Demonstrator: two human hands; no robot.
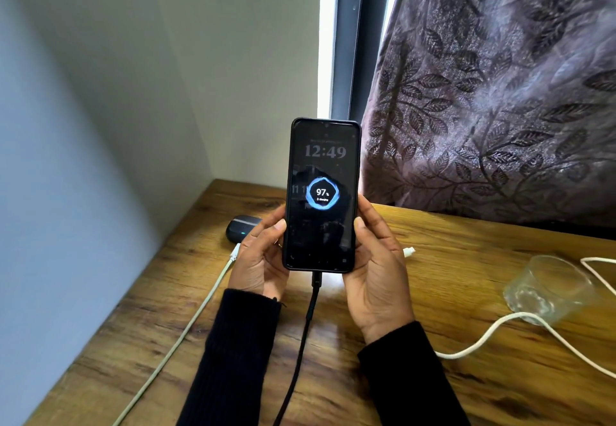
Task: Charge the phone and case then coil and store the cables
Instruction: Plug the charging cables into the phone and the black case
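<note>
— Charging is the step in hand, I'd say: the black cable [308,322] comes up from the near edge of the table [416,392] into the bottom of the phone [321,195], and the screen reads 97 with a charging ring.

— And the grip?

— Both hands hold the phone upright above the table. The left hand [258,259] wraps its left edge, thumb on the screen's rim; the right hand [375,269] cups the right edge and lower corner. Fingers curled round it, not spread.

— The case?

— Farther back, left of the phone, the dark earbud case [240,228] rests on the table with a small light showing. A white cable [186,325] runs toward it; whether it is plugged in is hidden behind the left hand.

— Next?

— Probably laying the phone down flat without tugging its plug. Another white cable [500,325] lies loose to the right, past a glass [546,287], awaiting coiling.
</note>
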